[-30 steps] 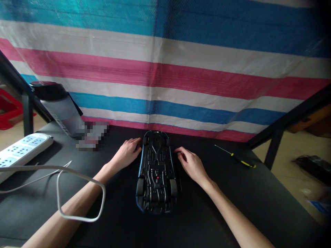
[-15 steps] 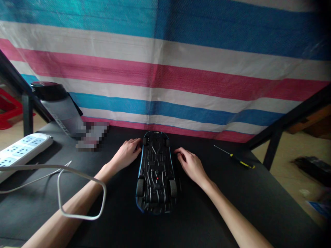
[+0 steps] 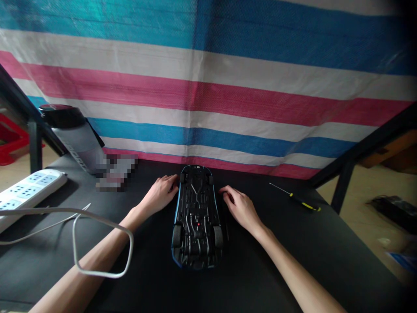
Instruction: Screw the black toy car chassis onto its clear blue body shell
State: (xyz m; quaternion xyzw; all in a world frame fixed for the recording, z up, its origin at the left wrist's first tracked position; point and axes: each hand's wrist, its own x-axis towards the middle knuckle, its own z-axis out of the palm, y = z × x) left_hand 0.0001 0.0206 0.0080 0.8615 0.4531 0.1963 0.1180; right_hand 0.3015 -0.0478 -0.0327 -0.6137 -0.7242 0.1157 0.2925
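Observation:
A blue toy car [image 3: 197,208] lies upside down on the black table [image 3: 257,274], its black underside and wheels facing up. Just left of its far end rests my left hand [image 3: 162,191], fingers loosely curled on the tabletop, holding nothing that I can see. On the other side, my right hand [image 3: 239,206] lies on the table with bent fingers pointing toward the car and a gap between them and its side. Farther right is a screwdriver [image 3: 296,198] with a black and yellow handle.
At the left are a white power strip [image 3: 31,191], a looped white cable [image 3: 102,274], a bottle [image 3: 78,139] with a black lid and a blurred item [image 3: 117,171]. A striped sheet [image 3: 228,95] hangs behind the table, between dark frame bars.

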